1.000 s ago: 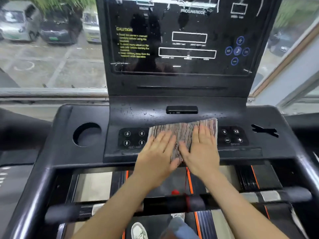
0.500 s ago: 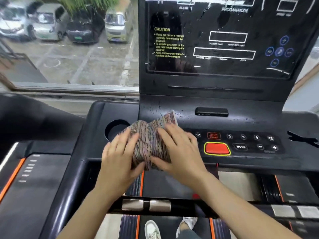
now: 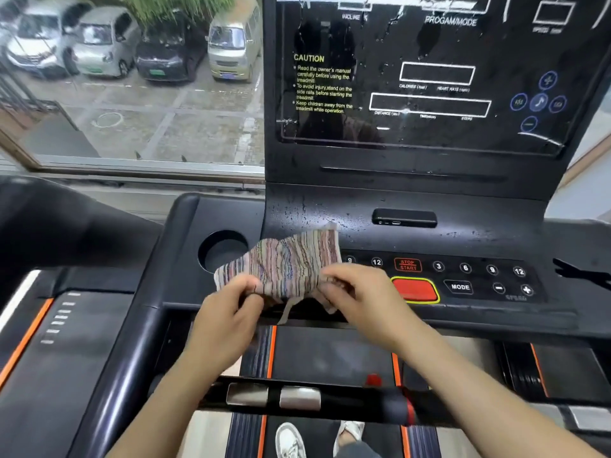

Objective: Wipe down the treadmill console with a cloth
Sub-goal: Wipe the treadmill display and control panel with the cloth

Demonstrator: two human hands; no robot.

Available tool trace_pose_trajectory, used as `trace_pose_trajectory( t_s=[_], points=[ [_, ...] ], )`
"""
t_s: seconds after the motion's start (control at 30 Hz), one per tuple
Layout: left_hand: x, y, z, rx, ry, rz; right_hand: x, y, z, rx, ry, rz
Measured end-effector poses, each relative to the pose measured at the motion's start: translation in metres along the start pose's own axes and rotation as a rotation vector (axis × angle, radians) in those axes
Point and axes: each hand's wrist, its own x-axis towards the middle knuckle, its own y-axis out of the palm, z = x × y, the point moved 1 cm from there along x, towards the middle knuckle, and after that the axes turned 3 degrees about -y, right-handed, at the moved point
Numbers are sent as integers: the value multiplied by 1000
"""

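Two hands work one striped cloth (image 3: 291, 266) at the treadmill console (image 3: 429, 196). Display panel (image 3: 429, 74): droplets and streaks visible, judged not yet wiped. Keypad strip (image 3: 463, 276): droplets above it remain. Cloth bunched over the left keypad end, beside the cup holder (image 3: 223, 251). Left hand (image 3: 228, 312) and right hand (image 3: 360, 295): each grip pinched closed on a cloth edge.
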Motion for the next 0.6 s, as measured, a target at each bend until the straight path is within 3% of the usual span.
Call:
trace_pose_trajectory(
  t_s=[0.07,0.13,0.23,0.27,0.33,0.43,0.5,0.6],
  points=[
    [9,-9,-16,-138,-92,72,22,-19,3,161,144,130],
    [17,-23,-30,-181,-136,208,45,-42,-3,325,255,376],
    [35,-43,-30,-104,-93,230,74,-70,-9,174,236,609],
    [40,-49,-32,-112,-83,154,83,-77,-9,98,197,572],
    [50,-60,-44,-166,-36,-7,100,-88,-1,84,154,341],
    [59,-70,-80,-234,65,-142,115,-106,20,257,180,54],
    [62,-74,-107,-244,116,-164,117,-111,35,290,107,64],
    [63,-71,-139,-214,176,-50,112,-95,56,-41,-100,134]
  ],
)
